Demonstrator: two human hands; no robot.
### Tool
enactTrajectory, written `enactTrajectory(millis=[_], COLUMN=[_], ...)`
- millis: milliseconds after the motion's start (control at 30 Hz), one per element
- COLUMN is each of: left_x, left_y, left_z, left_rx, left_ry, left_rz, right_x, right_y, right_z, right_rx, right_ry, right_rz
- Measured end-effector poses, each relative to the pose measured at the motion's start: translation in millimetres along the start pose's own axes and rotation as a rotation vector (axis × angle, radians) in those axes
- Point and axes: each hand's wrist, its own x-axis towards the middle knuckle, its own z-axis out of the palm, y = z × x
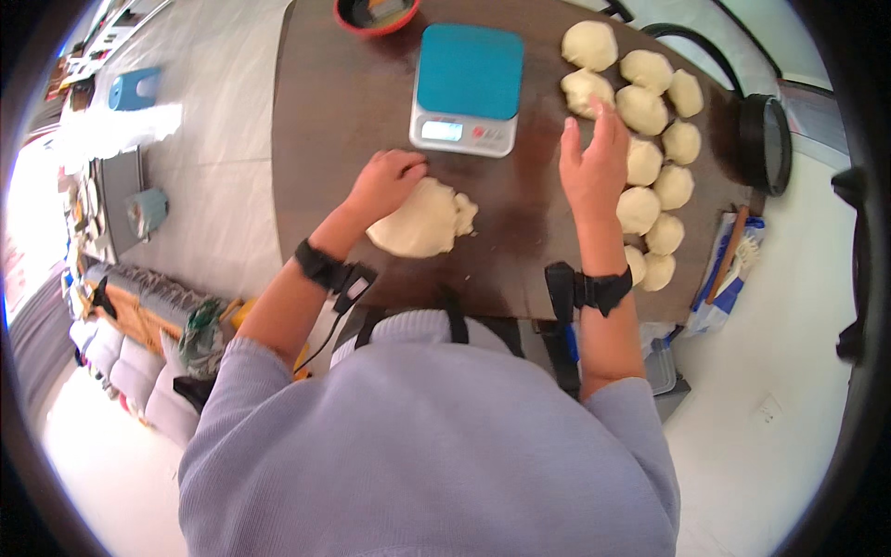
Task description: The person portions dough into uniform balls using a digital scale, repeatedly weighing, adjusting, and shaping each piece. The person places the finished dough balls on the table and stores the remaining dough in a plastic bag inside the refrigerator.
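Note:
A large flattened piece of dough (418, 223) lies on the dark brown tabletop before me, its right edge torn and ragged. My left hand (388, 182) rests against the dough's upper left edge with bent fingers; whether it grips cannot be seen. On the right, my right hand (595, 163) reaches forward, thumb and fingers apart. Its fingertips are at the near edge of a lumpy dough ball (585, 92), either touching it or just short of it. Beyond the large dough stands a kitchen scale (470, 80) with a teal platform, a lit display and nothing on it.
Several dough balls (674, 186) sit in rows along the table's right side, some close beside my right forearm. A red-rimmed bowl (376, 28) holds a tool at the far edge. At the right are a round black pan (764, 145) and a wooden rolling pin (727, 254) on a bag.

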Motion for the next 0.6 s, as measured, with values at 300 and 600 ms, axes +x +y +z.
enactTrajectory(millis=[300, 600], left_x=[-56, -97], left_y=[18, -2], left_z=[-17, -41], left_rx=[-0.062, -0.33], left_ry=[-0.189, -0.145], left_rz=[0.04, 0.158], right_x=[-98, -87], right_y=[-70, -117], right_z=[34, 39], right_rx=[0.502, 0.701], right_ry=[-0.585, -0.842], right_rz=[-0.135, -0.187])
